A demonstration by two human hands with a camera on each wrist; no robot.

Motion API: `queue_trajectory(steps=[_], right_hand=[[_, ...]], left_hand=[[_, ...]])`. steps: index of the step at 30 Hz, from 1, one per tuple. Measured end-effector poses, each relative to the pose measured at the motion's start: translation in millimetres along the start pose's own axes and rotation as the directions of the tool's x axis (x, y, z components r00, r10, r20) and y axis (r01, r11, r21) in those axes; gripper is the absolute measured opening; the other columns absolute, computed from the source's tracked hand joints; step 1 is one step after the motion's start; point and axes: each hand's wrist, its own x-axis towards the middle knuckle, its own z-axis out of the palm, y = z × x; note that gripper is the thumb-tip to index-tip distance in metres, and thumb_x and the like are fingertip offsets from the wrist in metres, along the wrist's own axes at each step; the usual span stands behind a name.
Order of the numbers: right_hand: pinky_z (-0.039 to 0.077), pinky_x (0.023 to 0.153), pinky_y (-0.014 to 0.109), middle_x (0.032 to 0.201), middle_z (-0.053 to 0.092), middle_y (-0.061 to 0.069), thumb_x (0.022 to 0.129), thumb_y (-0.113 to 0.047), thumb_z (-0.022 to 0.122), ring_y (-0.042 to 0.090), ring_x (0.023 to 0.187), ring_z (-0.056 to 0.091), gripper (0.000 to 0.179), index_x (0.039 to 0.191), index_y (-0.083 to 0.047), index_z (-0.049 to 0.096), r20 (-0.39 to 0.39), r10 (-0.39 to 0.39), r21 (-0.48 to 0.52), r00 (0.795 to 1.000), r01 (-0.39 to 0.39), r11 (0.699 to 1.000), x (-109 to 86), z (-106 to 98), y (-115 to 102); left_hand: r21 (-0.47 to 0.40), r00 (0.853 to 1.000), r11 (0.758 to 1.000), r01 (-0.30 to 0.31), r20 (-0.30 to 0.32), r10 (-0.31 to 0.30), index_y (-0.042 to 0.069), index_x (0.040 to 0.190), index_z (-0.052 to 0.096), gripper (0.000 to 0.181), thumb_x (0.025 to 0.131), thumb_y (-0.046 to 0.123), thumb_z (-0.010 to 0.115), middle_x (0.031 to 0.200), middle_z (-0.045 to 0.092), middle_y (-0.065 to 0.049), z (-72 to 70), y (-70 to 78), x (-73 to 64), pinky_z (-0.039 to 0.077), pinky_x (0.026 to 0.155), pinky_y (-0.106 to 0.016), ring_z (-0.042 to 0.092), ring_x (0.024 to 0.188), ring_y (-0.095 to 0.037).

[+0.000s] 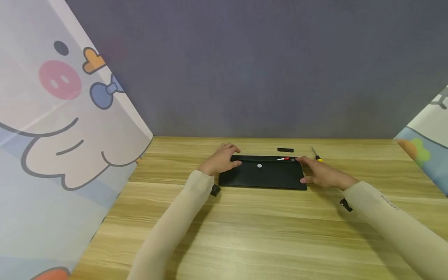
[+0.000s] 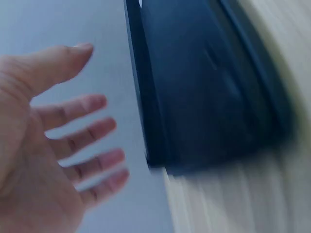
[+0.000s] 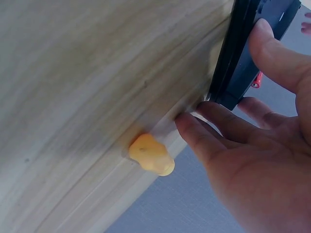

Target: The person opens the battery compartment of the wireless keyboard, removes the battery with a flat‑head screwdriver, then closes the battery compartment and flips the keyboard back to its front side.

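A black keyboard (image 1: 262, 177) lies with its underside up on the wooden table, a round white sticker (image 1: 259, 165) near its back ridge. On that ridge, towards the right, is a small red and white cylinder (image 1: 284, 158), perhaps a battery. My left hand (image 1: 222, 160) is at the keyboard's left end with its fingers spread; in the left wrist view the fingers stand apart from the blurred keyboard (image 2: 194, 87). At the other end, my right hand (image 1: 320, 173) holds the keyboard's edge, thumb on the face and fingers at the side, clearest in the right wrist view.
A small black strip (image 1: 285, 149) lies behind the keyboard. To its right is a screwdriver (image 1: 316, 154) with a yellow and black handle, whose yellow end (image 3: 151, 154) shows in the right wrist view. A grey wall (image 1: 259, 77) borders the table's back.
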Motion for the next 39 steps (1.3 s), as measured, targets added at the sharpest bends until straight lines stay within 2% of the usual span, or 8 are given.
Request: queue_trajectory(steps=[3, 7, 10, 14, 19, 25, 33, 39], right_hand=[[0.030, 0.098, 0.060, 0.140, 0.033, 0.035, 0.088, -0.019, 0.070, 0.050, 0.127, 0.032, 0.074, 0.144, 0.004, 0.028, -0.002, 0.002, 0.005, 1.000, -0.002, 1.000, -1.4, 0.1, 0.4], [0.030, 0.098, 0.060, 0.140, 0.033, 0.034, 0.088, -0.017, 0.069, 0.049, 0.127, 0.031, 0.073, 0.144, 0.004, 0.027, -0.007, 0.004, 0.017, 1.000, -0.004, 1.000, -0.4, 0.2, -0.4], [0.030, 0.098, 0.059, 0.140, 0.034, 0.034, 0.088, -0.017, 0.069, 0.048, 0.128, 0.032, 0.073, 0.144, 0.005, 0.027, -0.004, 0.017, 0.018, 1.000, -0.017, 1.000, 1.6, -0.4, -2.3], [0.030, 0.098, 0.059, 0.140, 0.035, 0.034, 0.088, -0.020, 0.069, 0.048, 0.127, 0.033, 0.073, 0.144, 0.004, 0.027, 0.008, 0.032, 0.009, 0.999, -0.032, 0.999, 3.8, -0.9, -5.1], [0.031, 0.098, 0.059, 0.139, 0.035, 0.034, 0.088, -0.020, 0.070, 0.048, 0.126, 0.035, 0.073, 0.143, 0.005, 0.028, 0.004, 0.027, 0.001, 1.000, -0.027, 1.000, 3.9, -0.8, -4.7], [0.030, 0.099, 0.059, 0.140, 0.034, 0.034, 0.087, -0.018, 0.071, 0.048, 0.127, 0.034, 0.074, 0.143, 0.004, 0.029, -0.007, 0.019, 0.004, 1.000, -0.019, 1.000, 4.1, -1.5, -2.6], [0.030, 0.099, 0.059, 0.139, 0.036, 0.034, 0.086, -0.017, 0.071, 0.048, 0.126, 0.035, 0.073, 0.142, 0.004, 0.030, -0.017, 0.022, 0.002, 1.000, -0.022, 1.000, 4.4, -0.8, -3.5], [0.030, 0.098, 0.059, 0.138, 0.036, 0.034, 0.086, -0.016, 0.071, 0.048, 0.126, 0.035, 0.073, 0.142, 0.004, 0.030, -0.022, 0.016, 0.003, 1.000, -0.016, 1.000, 4.0, -0.2, -2.5]], left_hand=[[0.015, 0.996, 0.996, -0.086, 0.018, 0.085, 0.010, 0.135, 0.050, 0.047, 0.095, 0.034, 0.058, 0.138, 0.042, -0.003, 5.0, 22.0, 16.2, 0.033, 0.102, -0.039, 0.035, 0.130, -0.023], [0.040, 0.987, 0.987, -0.153, 0.062, 0.151, 0.013, 0.137, 0.048, 0.046, 0.096, 0.034, 0.055, 0.138, 0.043, -0.002, 20.1, 54.6, 34.8, 0.033, 0.102, -0.035, 0.036, 0.129, -0.020], [0.071, 0.983, 0.983, -0.167, 0.082, 0.162, 0.016, 0.140, 0.045, 0.049, 0.097, 0.035, 0.055, 0.144, 0.038, -0.001, 33.8, 76.2, 46.4, 0.026, 0.108, -0.035, 0.030, 0.135, -0.021], [0.129, 0.989, 0.982, -0.138, 0.070, 0.129, 0.018, 0.145, 0.038, 0.055, 0.096, 0.035, 0.055, 0.149, 0.031, -0.001, 46.9, 95.1, 61.6, 0.021, 0.110, -0.037, 0.023, 0.138, -0.022], [0.153, 0.994, 0.983, -0.101, 0.046, 0.095, 0.018, 0.148, 0.030, 0.061, 0.096, 0.035, 0.056, 0.147, 0.031, 0.001, 54.6, 105.1, 76.8, 0.028, 0.105, -0.036, 0.027, 0.132, -0.018], [0.191, 0.995, 0.978, -0.084, 0.067, 0.072, 0.018, 0.148, 0.032, 0.059, 0.096, 0.035, 0.055, 0.146, 0.032, 0.001, 55.8, 113.0, 85.6, 0.029, 0.104, -0.034, 0.028, 0.131, -0.018], [0.239, 0.995, 0.968, -0.078, 0.075, 0.061, 0.020, 0.140, 0.047, 0.046, 0.096, 0.035, 0.054, 0.136, 0.040, 0.001, 56.9, 117.6, 95.0, 0.033, 0.100, -0.032, 0.035, 0.123, -0.016], [0.241, 0.994, 0.965, -0.102, 0.052, 0.092, 0.022, 0.130, 0.055, 0.036, 0.095, 0.032, 0.057, 0.129, 0.046, 0.002, 58.6, 116.6, 98.1, 0.037, 0.096, -0.030, 0.040, 0.118, -0.016]])
